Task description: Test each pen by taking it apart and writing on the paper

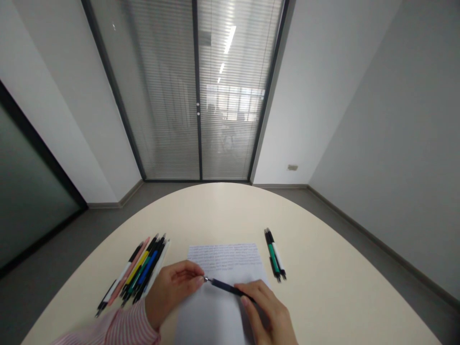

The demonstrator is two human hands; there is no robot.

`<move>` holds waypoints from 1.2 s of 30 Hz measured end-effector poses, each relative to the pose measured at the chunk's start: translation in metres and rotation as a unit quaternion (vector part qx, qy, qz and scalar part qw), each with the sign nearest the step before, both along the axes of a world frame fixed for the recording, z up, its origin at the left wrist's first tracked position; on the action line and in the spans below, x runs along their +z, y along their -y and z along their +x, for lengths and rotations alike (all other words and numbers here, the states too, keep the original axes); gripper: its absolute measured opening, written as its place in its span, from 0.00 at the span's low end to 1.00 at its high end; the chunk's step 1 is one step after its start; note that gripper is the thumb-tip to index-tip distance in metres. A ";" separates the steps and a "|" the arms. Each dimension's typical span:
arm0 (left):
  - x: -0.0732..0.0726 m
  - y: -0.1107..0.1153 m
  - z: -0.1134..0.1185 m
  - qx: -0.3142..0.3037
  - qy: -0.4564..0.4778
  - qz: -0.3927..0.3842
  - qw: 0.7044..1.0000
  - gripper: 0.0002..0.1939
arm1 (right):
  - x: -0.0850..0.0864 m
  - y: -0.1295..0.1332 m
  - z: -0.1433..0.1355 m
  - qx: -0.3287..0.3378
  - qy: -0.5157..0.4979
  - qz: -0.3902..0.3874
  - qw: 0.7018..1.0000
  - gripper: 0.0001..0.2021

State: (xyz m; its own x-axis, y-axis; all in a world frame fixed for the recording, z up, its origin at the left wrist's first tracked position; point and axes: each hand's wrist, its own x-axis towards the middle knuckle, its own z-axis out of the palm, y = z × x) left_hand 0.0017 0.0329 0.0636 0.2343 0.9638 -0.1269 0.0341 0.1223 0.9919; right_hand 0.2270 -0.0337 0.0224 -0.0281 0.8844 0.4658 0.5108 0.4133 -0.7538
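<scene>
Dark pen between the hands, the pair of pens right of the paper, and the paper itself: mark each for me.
Dark pen [224, 287]: head view, middle of its barrel.
Pair of pens [275, 254]: head view, on the green and white barrels.
Paper [224, 256]: head view, on its written upper part.

The left hand [172, 292] emerges from a pink-and-white striped sleeve [118, 328]; the right hand [268, 311] seems bare-wristed.

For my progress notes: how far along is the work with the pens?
Two pens lie apart, right of the paper, whose top is covered in writing. Both hands hold a dark pen, left hand at its tip, right hand at the barrel. A pile of pens lies left.
</scene>
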 end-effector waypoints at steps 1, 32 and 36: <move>0.000 0.000 0.000 -0.002 -0.004 0.004 1.000 0.11 | 0.001 0.000 0.000 0.000 0.004 0.002 1.000 0.11; -0.008 0.003 0.002 -0.037 -0.075 0.041 0.996 0.08 | -0.005 -0.001 -0.001 0.009 0.060 -0.033 0.998 0.12; -0.019 0.005 0.000 -0.034 -0.123 0.085 0.988 0.06 | 0.000 -0.001 -0.002 0.013 0.038 -0.015 0.999 0.09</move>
